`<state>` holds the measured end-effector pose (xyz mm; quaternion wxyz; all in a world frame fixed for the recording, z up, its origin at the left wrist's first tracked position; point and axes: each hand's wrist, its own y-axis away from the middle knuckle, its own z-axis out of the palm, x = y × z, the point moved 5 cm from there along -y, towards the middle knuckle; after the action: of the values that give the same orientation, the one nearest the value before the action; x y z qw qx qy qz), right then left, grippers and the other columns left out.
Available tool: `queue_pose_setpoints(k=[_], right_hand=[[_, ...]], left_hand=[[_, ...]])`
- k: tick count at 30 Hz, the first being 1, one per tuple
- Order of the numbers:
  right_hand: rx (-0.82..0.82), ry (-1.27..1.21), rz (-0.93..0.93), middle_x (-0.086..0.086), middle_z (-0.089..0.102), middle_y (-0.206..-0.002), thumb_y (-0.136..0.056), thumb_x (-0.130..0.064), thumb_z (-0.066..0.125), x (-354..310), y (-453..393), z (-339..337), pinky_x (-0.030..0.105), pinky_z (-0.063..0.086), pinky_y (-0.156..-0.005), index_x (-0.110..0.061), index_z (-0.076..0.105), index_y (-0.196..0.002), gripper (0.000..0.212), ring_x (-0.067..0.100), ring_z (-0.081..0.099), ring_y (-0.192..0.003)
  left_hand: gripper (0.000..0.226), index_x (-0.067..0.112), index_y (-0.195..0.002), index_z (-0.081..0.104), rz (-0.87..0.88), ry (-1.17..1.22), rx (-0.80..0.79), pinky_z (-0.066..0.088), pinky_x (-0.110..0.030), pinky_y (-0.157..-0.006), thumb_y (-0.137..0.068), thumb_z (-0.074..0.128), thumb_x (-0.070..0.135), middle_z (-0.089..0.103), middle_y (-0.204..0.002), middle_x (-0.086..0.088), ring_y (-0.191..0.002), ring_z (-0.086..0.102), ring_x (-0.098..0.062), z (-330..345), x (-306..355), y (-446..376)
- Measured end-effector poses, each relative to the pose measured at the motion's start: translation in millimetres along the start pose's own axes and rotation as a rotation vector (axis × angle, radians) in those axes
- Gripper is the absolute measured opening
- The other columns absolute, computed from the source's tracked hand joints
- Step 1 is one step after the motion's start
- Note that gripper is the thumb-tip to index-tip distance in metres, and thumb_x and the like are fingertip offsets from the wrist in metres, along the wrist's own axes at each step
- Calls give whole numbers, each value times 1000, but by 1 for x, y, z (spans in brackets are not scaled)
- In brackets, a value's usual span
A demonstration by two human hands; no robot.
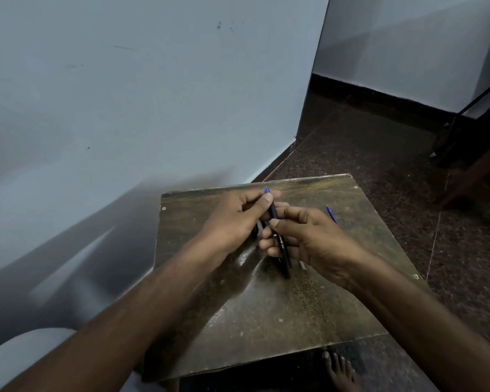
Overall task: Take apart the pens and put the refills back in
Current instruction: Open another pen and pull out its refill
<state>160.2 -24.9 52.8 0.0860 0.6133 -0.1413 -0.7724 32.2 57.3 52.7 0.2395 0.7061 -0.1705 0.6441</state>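
Hands meet over the worn brown square wooden bench [309, 301], both on one slim black plastic pen with white lettering [281, 244]. Left hand [235, 222] pinches the pen's upper section near the blue tip [267, 190], thumb and fingers curled round it. Right hand [309, 239] grips the lower barrel, thumb on top, fingers wrapped under. Pen is held just above the bench, tilted, tip pointing away from the person, tail end low near the surface.

Second pen part, a thin blue refill-like stick [331, 214], lies on the bench just beyond the right hand, partly hidden by it. Small pale piece [302, 265] sits by the right wrist; cannot tell what it is.

Step in hand, judged: working the joint between front section and barrel, either unscrewing or screwing back. Cannot tell which from the pose. Blue tip showing suggests a refill sits inside.

Next move likely calls for opposite twists of the two hands, pen kept straight so the threads don't bind, firm pinch on the short front piece. Risk: small parts slipping off the bench edge.

Bare foot [340, 369] shows on the dark speckled floor [379, 154] below.
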Motion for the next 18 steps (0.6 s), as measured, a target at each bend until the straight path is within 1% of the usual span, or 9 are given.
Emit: queue_pose_setpoints(k=[2,3,5,8,10,12,14,15,18], right_hand=[[-31,41,-1,11,80,-90,-111,-9,57,0,2,3,25,66,-73,-1,73,-119,19,14,78,-76],[-38,61,6,12,82,-93,-111,-11,57,0,3,3,25,66,-75,2,73,-122,23,14,79,-77],[-48,86,21,13,82,-97,-111,-12,58,-3,4,2,28,67,-78,7,70,-128,28,15,80,-80],[-82,134,4,14,81,-98,-109,-10,59,-8,6,2,34,67,-84,11,66,-130,30,16,80,-83],[-76,218,-48,15,81,-97,-110,-9,59,-10,7,5,38,67,-86,9,67,-126,26,18,80,-84],[-3,322,-113,20,82,-96,-109,-7,61,-10,6,7,46,69,-88,5,72,-117,18,23,82,-83],[114,431,-179,21,83,-91,-106,-7,66,-11,6,8,52,69,-84,4,76,-108,15,26,84,-80],[167,489,-214,18,84,-86,-105,-8,69,-12,6,8,52,70,-80,2,79,-104,14,26,84,-77],[277,660,-307,6,83,-74,-101,-12,77,-17,8,11,46,70,-68,-7,84,-94,11,15,83,-66]], left_hand=[[25,15,-128,79,-8,119,14,62,-21,-78,-111,63,24,87,-113,2,-91,78,-13,-2,-1,1],[23,16,-126,80,-8,144,15,60,-17,-72,-110,65,23,87,-113,2,-85,77,-10,-4,-1,1],[21,20,-121,82,-19,178,-13,57,-12,-68,-109,65,25,87,-114,2,-75,73,-4,-8,0,1],[21,24,-115,84,-4,235,-34,58,-12,-67,-110,64,27,87,-112,2,-74,73,-5,-9,4,3],[18,22,-109,86,55,215,32,56,-14,-58,-108,68,23,88,-101,3,-64,71,-5,-10,7,4],[16,19,-103,86,92,206,105,58,-21,-53,-106,71,18,87,-92,0,-56,69,-9,-9,8,5],[14,20,-98,86,96,176,186,62,-22,-58,-104,73,18,87,-89,0,-65,76,-8,-11,7,4],[13,21,-97,86,93,162,223,63,-21,-63,-103,75,19,88,-89,1,-72,79,-7,-12,6,4],[9,24,-95,87,105,113,281,63,-22,-76,-100,79,22,88,-90,1,-87,83,-8,-16,3,2]])
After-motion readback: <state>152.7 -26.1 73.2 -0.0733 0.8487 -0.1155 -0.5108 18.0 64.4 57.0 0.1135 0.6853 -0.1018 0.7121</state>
